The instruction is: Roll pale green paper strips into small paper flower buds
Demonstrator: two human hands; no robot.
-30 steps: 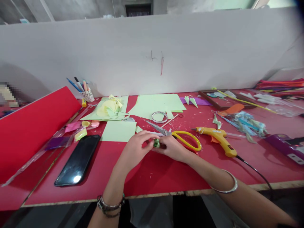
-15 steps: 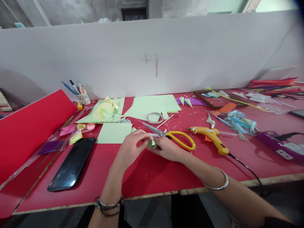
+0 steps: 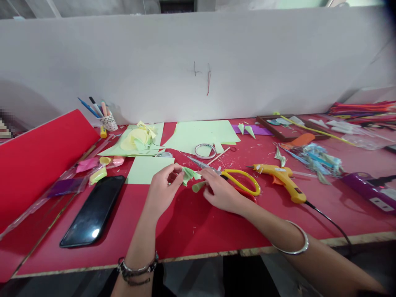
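left hand (image 3: 163,189) has drawn apart from right hand (image 3: 221,192), mid-frame.
the right grips a green paper roll (image 3: 197,187) at centre; the left pinches ruffled green paper (image 3: 189,176) just beside it; beyond, yellow-handled scissors (image 3: 241,172) lie right of centre.

Green paper: pleated strip (image 3: 189,175) plus small roll (image 3: 197,187), both at the hands.
Strip: light green, creased into loose folds, ends uneven; pinched at its left end by left hand (image 3: 165,185), spread sideways toward right hand (image 3: 221,190), raised off the red tabletop. Roll: paler green, tube-like, blunt rounded end pointing left and slightly down; other end hidden at right hand's fingers, which hold it. Sits just below the strip; whether they touch, unclear.
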